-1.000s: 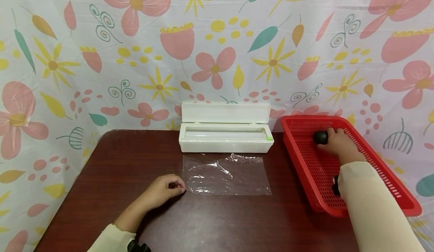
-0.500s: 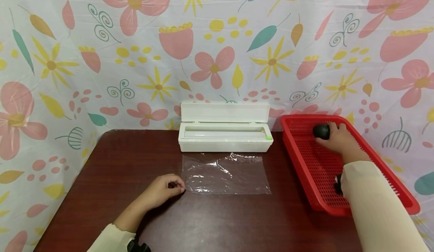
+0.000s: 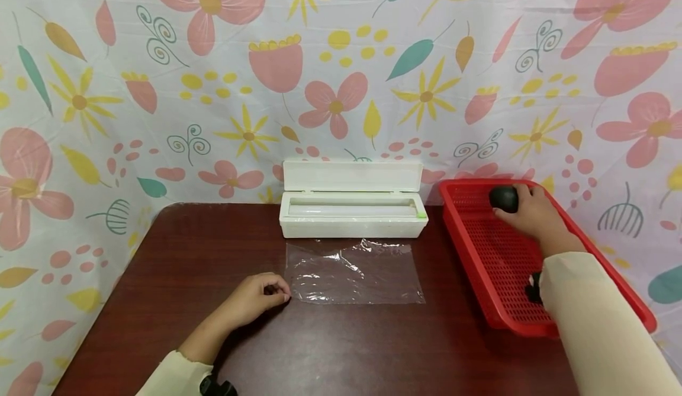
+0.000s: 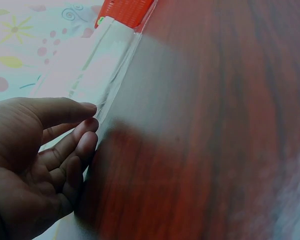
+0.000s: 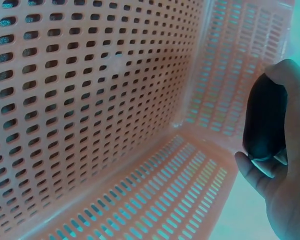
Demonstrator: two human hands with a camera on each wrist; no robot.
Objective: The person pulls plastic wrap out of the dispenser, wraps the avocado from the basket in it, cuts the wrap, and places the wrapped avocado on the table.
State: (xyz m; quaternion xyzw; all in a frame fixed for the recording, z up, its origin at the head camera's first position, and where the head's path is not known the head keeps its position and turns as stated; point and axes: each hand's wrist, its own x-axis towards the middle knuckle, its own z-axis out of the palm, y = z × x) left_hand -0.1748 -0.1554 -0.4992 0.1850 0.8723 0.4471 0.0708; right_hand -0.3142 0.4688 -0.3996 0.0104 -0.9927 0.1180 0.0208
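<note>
My right hand [image 3: 535, 215] grips a dark, smooth avocado [image 3: 503, 199] above the far part of a red perforated basket [image 3: 482, 292]. The right wrist view shows the avocado [image 5: 266, 117] lengthwise between thumb and fingers, beside the basket's slotted wall. A sheet of clear plastic wrap [image 3: 354, 274] lies flat on the dark wooden table. At the sheet's near left corner, my left hand [image 3: 261, 296] pinches the edge between thumb and fingertips. In the left wrist view the fingers of the left hand [image 4: 45, 155] are loosely curled, the tips right at the film's edge.
Behind the sheet stands a white wrap dispenser [image 3: 354, 228], its lid [image 3: 353, 176] raised and a roll inside. A flowered curtain [image 3: 341, 58] hangs behind the table [image 3: 341, 354]. A black wrist device [image 3: 533, 289] shows at the right sleeve over the basket.
My right hand has taken a fuller hold of the avocado and raised it slightly within the basket. The left hand and the plastic wrap have stayed in place.
</note>
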